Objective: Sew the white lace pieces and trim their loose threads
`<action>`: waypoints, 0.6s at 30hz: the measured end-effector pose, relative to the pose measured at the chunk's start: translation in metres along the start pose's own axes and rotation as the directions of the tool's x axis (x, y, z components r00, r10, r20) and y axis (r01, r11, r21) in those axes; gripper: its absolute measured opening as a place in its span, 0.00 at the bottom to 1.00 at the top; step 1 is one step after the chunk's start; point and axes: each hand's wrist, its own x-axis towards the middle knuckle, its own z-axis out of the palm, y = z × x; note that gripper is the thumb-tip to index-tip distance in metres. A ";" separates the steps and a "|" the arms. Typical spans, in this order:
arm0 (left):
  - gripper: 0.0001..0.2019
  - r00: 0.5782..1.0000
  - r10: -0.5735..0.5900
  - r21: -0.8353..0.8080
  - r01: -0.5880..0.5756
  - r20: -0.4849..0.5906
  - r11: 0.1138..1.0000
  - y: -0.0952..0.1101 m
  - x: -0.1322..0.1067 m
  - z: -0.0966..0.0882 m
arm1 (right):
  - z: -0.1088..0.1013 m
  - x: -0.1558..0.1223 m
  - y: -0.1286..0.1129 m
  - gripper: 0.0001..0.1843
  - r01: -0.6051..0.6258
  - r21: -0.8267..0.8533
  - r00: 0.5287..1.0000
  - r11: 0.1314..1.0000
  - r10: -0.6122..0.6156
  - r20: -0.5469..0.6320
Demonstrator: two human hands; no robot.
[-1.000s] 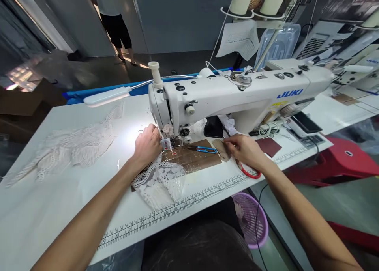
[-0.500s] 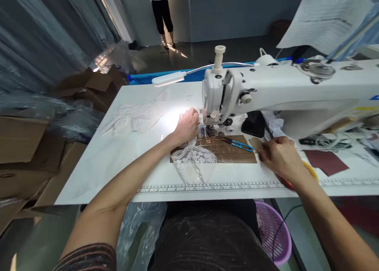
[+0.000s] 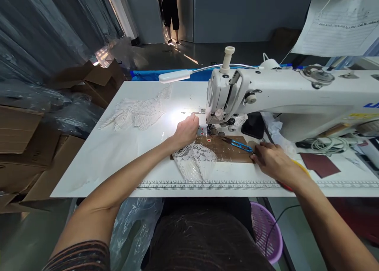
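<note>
My left hand (image 3: 187, 129) is closed beside the needle area of the white sewing machine (image 3: 225, 97). A white lace piece (image 3: 195, 160) runs up under its curled fingers; the fingertips are partly hidden. The lace lies over the left part of a brown taped board (image 3: 227, 154). Blue thread snips (image 3: 241, 145) lie on that board, blades pointing left. Just right of the snips, my right hand (image 3: 271, 159) is closed at the board's right end, by a small tan piece (image 3: 252, 144). What its fingers grip, if anything, is hidden.
More white lace (image 3: 142, 113) lies on the table's left. Yellow-and-red-handled scissors (image 3: 300, 166) show behind my right wrist, near a maroon piece (image 3: 319, 164) and coiled cable (image 3: 331, 144). A ruler strip (image 3: 189, 185) runs along the front edge. Another person (image 3: 171, 12) stands in the background.
My right hand has shifted slightly left, closer to the snips and the board's right end. My left hand stays beside the needle area. The camera view has tilted a little.
</note>
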 end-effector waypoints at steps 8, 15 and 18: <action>0.08 1.000 0.009 -0.071 -0.008 0.014 0.997 -0.003 0.001 -0.005 | -0.011 0.000 -0.017 0.14 -0.125 -0.249 0.989 0.960 0.140 0.042; 0.08 1.000 0.028 -0.101 -0.028 -0.004 0.994 -0.002 0.006 -0.006 | -0.030 0.008 -0.066 0.17 -0.262 -0.103 0.932 0.960 0.224 -0.285; 0.07 0.997 0.059 -0.101 -0.064 -0.047 0.993 -0.003 0.011 -0.001 | -0.022 0.026 -0.104 0.13 -0.022 -0.016 0.975 1.000 0.018 -0.222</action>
